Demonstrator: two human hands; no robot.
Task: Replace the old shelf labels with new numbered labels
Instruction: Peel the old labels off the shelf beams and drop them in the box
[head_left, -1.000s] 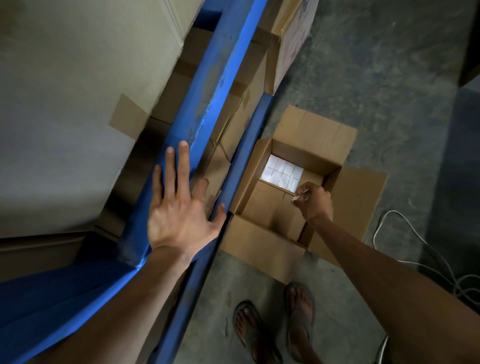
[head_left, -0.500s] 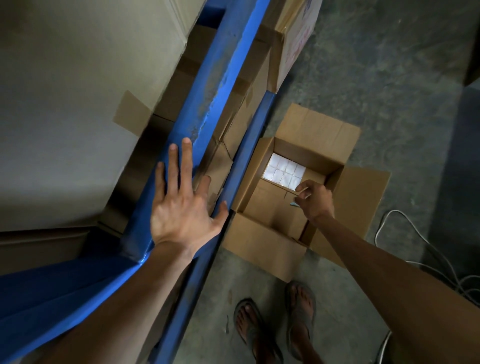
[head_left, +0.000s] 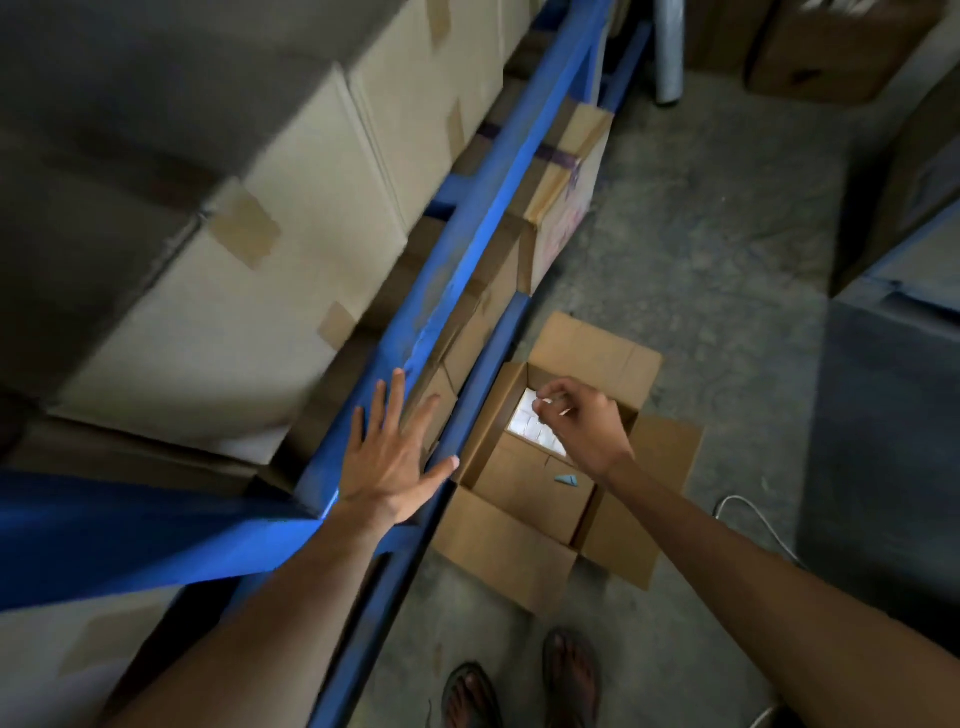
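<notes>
Label scrap (head_left: 566, 479) lies in carton (head_left: 519, 540), below right hand's (head_left: 582, 426) loosely curled, empty fingers (head_left: 550, 395).

Scuffed blue-painted metal shelf beam (head_left: 470, 228), matt brown cardboard box (head_left: 524, 540), rough grey concrete floor (head_left: 701, 260).

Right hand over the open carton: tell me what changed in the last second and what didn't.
The right hand rose a little above the open carton and its fingers loosened from a tight pinch; a small pale blue scrap now lies on the carton's inner flap, seemingly let go. The view also swung up along the rack. The left hand stayed pressed flat on the blue shelf beam; the carton did not move.
</notes>
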